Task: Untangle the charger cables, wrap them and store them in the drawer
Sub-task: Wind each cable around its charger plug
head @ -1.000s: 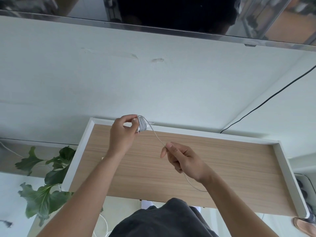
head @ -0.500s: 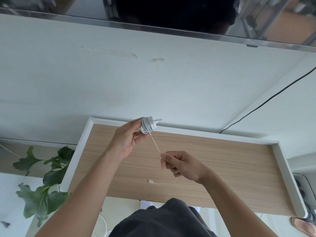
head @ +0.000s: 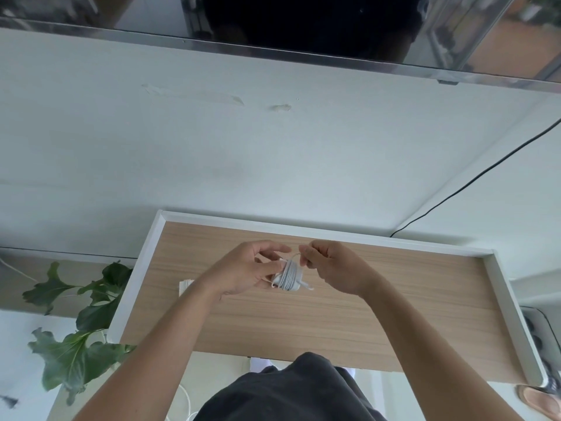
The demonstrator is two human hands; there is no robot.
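While the dark shirt fills the near edge of the view, both forearms reach out over the open drawer, whose wood-grain floor looks bare apart from a small pale object at its left, too hidden to identify. The left hand holds the charger above the drawer, fingers closed around the plug body with the white cable coiled tightly round it. The right hand, just beside it, pinches the last short run of cable between thumb and fingers; a loose tip sticks out near the bottom of the coil. The wrap seems nearly done, and only tucking the end and setting the bundle down appear to remain. The risk lies in that free end: if it is released without being tucked under a turn, the springy coil could loosen and unwind in the drawer. Beyond lie the white surface, a black wire and a mirror.
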